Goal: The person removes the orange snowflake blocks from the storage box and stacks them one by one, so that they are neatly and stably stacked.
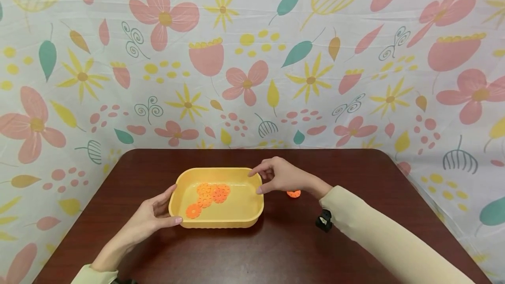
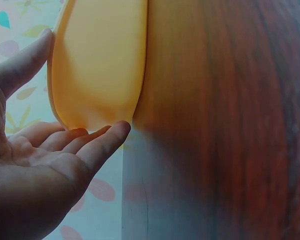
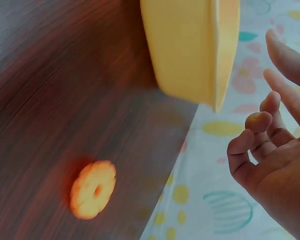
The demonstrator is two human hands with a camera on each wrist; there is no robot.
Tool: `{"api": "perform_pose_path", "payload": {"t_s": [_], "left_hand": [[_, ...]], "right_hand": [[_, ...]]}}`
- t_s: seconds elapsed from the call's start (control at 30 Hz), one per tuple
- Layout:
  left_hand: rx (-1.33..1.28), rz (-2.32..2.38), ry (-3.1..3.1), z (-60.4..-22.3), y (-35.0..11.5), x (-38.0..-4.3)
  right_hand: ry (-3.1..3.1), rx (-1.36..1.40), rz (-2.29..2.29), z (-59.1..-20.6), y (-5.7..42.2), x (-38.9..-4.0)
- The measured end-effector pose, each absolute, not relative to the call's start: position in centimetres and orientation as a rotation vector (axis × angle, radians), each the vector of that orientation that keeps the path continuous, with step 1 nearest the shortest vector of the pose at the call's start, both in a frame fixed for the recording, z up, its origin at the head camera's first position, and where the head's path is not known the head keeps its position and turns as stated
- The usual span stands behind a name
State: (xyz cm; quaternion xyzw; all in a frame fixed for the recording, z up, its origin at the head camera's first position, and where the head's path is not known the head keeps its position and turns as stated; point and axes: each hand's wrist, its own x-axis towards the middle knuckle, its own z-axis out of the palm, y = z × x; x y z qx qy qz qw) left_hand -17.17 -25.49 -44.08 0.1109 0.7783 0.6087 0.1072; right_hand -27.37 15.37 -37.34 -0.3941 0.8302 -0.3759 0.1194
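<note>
A yellow rectangular tub (image 1: 242, 221) with rounded corners is in the middle of the head view. Several orange flower-shaped discs (image 1: 193, 211) lie inside it, mostly towards its left half. My left hand (image 1: 146, 219) holds the tub's left end, thumb at the near corner and fingers on the end wall; the left wrist view shows this hand (image 2: 55, 155) against the tub (image 2: 102, 55). At the right end, my right hand (image 1: 282, 176) has its thumb and fingers spread. In the right wrist view a gap shows between this hand (image 3: 277, 145) and the tub (image 3: 185, 45).
One more orange disc (image 1: 293, 193) lies on the dark brown wooden table (image 1: 244, 253), beneath my right wrist. A black device (image 1: 324, 221) is strapped at the right cuff. Behind the table hangs a flower-patterned cloth (image 1: 252, 113).
</note>
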Motion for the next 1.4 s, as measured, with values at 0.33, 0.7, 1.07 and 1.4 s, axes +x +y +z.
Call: {"api": "perform_pose_path", "payload": {"t_s": [0.33,0.7,1.07,1.4], "left_hand": [[0.319,1.802,2.255,-44.2,-25.6,-17.3],[0.340,1.813,2.239,-44.2,-25.6,-17.3],[0.335,1.821,2.238,-44.2,-25.7,-17.3],[0.322,1.819,2.230,-44.3,-25.8,-17.3]], "right_hand": [[2.420,-1.247,-0.979,-38.4,10.5,-27.5],[2.394,-1.221,-0.981,-40.5,7.7,-28.2],[2.400,-1.243,-0.917,-41.3,6.3,-28.7],[2.418,-1.244,-0.866,-42.1,5.3,-29.1]]}}
